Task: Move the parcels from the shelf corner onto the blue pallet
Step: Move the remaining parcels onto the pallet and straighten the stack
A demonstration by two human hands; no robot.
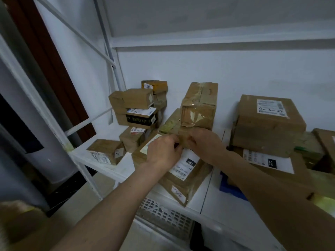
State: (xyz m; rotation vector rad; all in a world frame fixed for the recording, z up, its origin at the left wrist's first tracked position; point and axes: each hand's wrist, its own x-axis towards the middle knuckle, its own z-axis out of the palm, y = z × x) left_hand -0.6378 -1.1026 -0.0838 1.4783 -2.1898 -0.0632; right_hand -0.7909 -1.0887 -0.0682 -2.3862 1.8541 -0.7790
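Brown cardboard parcels crowd the corner of a white shelf (208, 201). A tall taped parcel (199, 105) stands in the middle on a smaller brown box (184, 136). My left hand (164, 153) and my right hand (206, 144) both grip that small box from either side, fingers curled on it. Beneath them lies a flat parcel with a white label (184, 165), on top of a lower parcel marked 300 (181, 191). A stack of small parcels (136, 107) fills the far left corner. The blue pallet is not in view.
A big box with a label (268, 124) sits at the right on another labelled parcel (268, 162). A small box (107, 151) rests near the shelf's left front edge. A white perforated crate (166, 216) is under the shelf. Diagonal shelf braces (72, 29) run at the left.
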